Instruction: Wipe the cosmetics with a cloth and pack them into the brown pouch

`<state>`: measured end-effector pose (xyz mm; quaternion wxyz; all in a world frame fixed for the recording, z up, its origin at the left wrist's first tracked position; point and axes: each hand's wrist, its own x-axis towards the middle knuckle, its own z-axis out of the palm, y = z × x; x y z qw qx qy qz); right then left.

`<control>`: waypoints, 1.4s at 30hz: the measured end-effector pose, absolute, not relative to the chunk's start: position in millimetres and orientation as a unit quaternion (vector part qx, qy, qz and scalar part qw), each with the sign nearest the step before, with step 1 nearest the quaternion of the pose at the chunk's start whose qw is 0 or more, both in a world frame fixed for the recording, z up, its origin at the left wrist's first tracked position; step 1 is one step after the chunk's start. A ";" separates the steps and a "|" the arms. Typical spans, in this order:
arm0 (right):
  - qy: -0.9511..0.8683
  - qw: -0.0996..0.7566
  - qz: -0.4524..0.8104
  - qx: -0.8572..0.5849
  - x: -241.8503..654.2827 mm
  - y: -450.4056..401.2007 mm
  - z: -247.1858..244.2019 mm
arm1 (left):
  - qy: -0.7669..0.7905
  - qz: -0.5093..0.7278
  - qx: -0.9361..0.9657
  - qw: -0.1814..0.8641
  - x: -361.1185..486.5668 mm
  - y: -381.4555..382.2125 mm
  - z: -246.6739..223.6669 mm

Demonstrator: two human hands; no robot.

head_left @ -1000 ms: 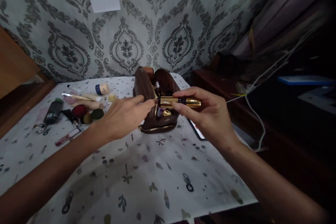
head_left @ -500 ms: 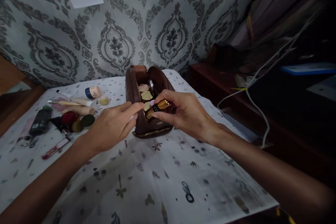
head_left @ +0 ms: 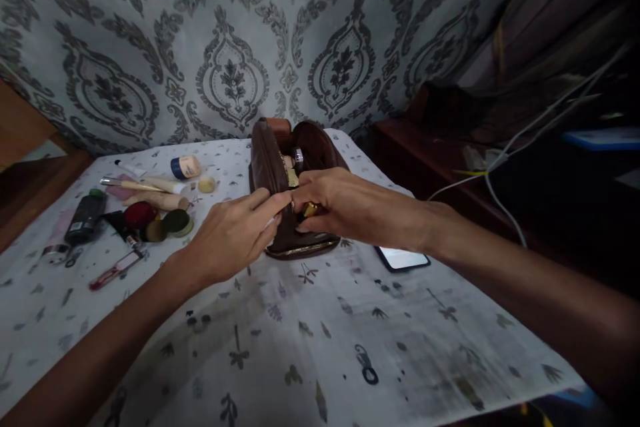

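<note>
A brown zip-up cosmetic bag stands open on the cloth near the wall, with several items inside. My left hand is closed on the bag's near left edge by the gold zip. Inside the bag's mouth, my right hand grips a small gold-and-black cosmetic tube, mostly hidden by the fingers. Past the fingertips a yellow-gold packet and a silver-capped item show in the bag.
Makeup lies at the left: a dark green bottle, brushes, a blue-and-peach jar, a red round compact and a lip gloss tube. Below my right wrist lies a lit phone. White cables hang at the right.
My right hand has lowered the gold-and-black tube deeper into the bag. The lit phone now shows below my right wrist. The view has shifted slightly.
</note>
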<state>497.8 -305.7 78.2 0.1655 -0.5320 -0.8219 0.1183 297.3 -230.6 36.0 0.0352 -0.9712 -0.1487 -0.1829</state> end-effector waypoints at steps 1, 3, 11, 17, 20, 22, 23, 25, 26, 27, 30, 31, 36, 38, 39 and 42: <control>-0.822 0.163 0.117 -0.534 496.3 -306.2 76.3 | -0.150 -0.186 -0.970 0.040 297.3 -231.1 35.3; -0.822 0.149 0.113 -0.538 493.6 -307.6 73.8 | -0.154 -0.192 -0.968 0.044 297.2 -232.1 34.0; -0.798 0.147 0.134 -0.569 495.7 -319.5 78.2 | -0.167 -0.200 -0.965 0.028 294.8 -234.5 30.7; -0.768 0.218 0.140 -0.585 500.7 -323.9 72.1 | -0.163 -0.203 -0.965 0.036 294.3 -235.1 31.9; -0.771 0.224 0.150 -0.577 500.1 -321.9 69.3 | -0.164 -0.197 -0.966 0.042 294.7 -235.2 31.6; -0.774 0.216 0.153 -0.575 499.9 -321.0 68.5 | -0.164 -0.197 -0.966 0.037 295.0 -235.4 31.3; -0.776 0.213 0.150 -0.574 500.2 -320.8 68.4 | -0.164 -0.197 -0.966 0.032 295.1 -235.7 31.3; -0.782 0.212 0.139 -0.569 501.6 -321.3 68.4 | -0.166 -0.197 -0.966 0.022 295.3 -236.2 31.7; -0.787 0.212 0.133 -0.564 502.6 -321.9 68.5 | -0.168 -0.195 -0.966 0.019 295.4 -236.5 32.0; -0.792 0.213 0.128 -0.558 503.7 -322.6 68.7 | -0.170 -0.194 -0.966 0.018 295.5 -236.8 32.4; -0.801 0.218 0.116 -0.546 506.8 -325.8 68.9 | -0.173 -0.195 -0.965 0.024 295.6 -237.4 33.4; -0.800 0.224 0.112 -0.545 507.6 -327.0 68.9 | -0.172 -0.196 -0.965 0.026 295.6 -237.5 33.7; -0.783 0.278 0.101 -0.547 511.1 -332.8 68.0 | -0.172 -0.189 -0.966 0.037 294.9 -238.0 34.6; -0.774 0.298 0.100 -0.550 513.4 -333.7 67.0 | -0.174 -0.182 -0.967 0.039 294.6 -238.2 35.1; -0.767 0.310 0.099 -0.552 514.9 -333.6 66.5 | -0.176 -0.179 -0.967 0.037 294.3 -238.4 35.4; -0.744 0.357 0.088 -0.559 519.5 -332.9 65.3 | -0.176 -0.177 -0.968 0.008 292.3 -239.6 35.9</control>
